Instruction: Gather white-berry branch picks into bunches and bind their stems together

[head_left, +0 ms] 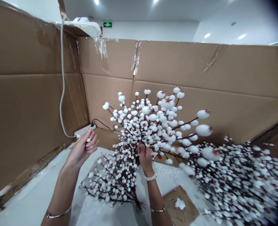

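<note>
My right hand [145, 157] is closed round the dark stems of an upright bunch of artificial white berry branches [153, 117]. Its berries are white with reddish-brown tips and fan out above the hand. My left hand [85, 147] is closed in the air left of the bunch, with a small white berry [88, 140] showing between thumb and fingers. Below and between the hands, a second bunch of berry branches [115, 179] lies on the white table [91, 213], stems toward me. A small red object [159, 155], partly hidden, shows beside my right hand.
A large heap of white berry branches [242, 182] fills the right side. A cardboard piece [182, 205] with a white scrap [180, 204] lies near my right forearm. Cardboard walls [110, 59] enclose the table. A power strip [82, 131] with a white cable [62, 78] is at the back left.
</note>
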Tool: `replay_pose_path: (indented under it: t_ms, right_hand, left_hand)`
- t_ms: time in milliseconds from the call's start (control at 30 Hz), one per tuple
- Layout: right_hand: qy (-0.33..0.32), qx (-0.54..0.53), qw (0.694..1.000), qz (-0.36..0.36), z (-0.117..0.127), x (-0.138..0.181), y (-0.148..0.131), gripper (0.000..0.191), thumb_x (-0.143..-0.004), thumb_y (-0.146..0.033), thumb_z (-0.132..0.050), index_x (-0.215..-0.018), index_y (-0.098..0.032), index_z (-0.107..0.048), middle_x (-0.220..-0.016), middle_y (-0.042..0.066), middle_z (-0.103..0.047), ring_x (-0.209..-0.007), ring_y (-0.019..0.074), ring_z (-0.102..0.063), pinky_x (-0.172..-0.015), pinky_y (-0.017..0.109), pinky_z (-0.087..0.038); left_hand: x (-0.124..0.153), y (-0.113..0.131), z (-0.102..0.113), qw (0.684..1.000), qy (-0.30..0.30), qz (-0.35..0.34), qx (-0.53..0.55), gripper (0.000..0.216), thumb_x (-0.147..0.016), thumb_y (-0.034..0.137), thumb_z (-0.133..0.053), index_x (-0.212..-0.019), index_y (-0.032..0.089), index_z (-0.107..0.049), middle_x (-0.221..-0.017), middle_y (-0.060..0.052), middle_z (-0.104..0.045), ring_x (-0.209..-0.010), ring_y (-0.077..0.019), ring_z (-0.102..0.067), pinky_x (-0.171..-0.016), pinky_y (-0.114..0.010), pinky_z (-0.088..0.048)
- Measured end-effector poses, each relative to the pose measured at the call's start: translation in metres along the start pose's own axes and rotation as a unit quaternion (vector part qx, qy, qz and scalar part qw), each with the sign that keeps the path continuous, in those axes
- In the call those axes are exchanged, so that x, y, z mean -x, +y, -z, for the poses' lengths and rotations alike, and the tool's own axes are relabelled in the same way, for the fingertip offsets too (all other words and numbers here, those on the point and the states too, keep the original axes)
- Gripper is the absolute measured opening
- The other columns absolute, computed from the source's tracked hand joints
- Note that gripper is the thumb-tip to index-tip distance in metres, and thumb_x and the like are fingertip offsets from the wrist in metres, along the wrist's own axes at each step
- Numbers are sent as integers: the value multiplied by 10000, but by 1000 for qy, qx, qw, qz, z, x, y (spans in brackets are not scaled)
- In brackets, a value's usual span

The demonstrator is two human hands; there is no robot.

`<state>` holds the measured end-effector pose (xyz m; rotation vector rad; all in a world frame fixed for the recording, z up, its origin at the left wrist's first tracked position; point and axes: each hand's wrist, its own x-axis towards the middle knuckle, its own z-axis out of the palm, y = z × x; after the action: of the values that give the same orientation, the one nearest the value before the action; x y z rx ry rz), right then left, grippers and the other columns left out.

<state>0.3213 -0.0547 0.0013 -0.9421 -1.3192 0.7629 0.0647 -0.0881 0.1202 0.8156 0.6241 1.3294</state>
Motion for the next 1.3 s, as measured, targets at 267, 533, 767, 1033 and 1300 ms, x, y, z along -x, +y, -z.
replay_pose_path:
  t_ms: [267,533,767,1033,1300]
  right_hand:
    - [-17,-152,985,-76,-15,-7,-21,591,-838,-740,-509,-617,-199,-418,-497,-55,-385,-423,68,-340,-438,227,-237]
    - [-70,-317,932,-160,-16,-5,-57,534,-780,-672,-657,-712,-210,-397,-478,-119,-288,-358,31,-208,-403,188,-194]
    - [-79,-371,906,-187,-11,0,-74,484,-769,-557,-750,-708,-187,-445,-471,-112,-333,-357,18,-238,-403,170,-196]
    - [-82,-361,911,-181,-9,1,-78,448,-830,-535,-700,-718,-188,-441,-480,-106,-324,-366,23,-236,-410,176,-204]
    - [-82,-334,922,-176,-9,4,-79,443,-853,-543,-671,-720,-192,-436,-480,-104,-317,-364,24,-224,-407,180,-196]
  left_hand:
    - [2,-2,-3,999,-31,21,26,443,-811,408,-728,-595,158,-433,-494,70,-240,-457,-56,-83,-344,-130,-211]
    - [7,0,-22,989,4,80,123,393,-1014,203,-269,-727,127,-526,-627,3,-373,-478,-82,-362,-402,-161,-332]
    - [6,-8,-32,971,55,138,188,415,-1023,267,-269,-984,39,-614,-846,-118,-585,-640,-133,-545,-517,-228,-480]
    - [19,-10,-42,967,12,144,210,309,-939,46,-357,-1131,27,-598,-935,-127,-627,-680,-105,-578,-586,-202,-515]
    - [37,-6,-56,953,-53,173,244,250,-969,98,-381,-953,59,-628,-797,-68,-579,-579,-70,-513,-521,-166,-482]
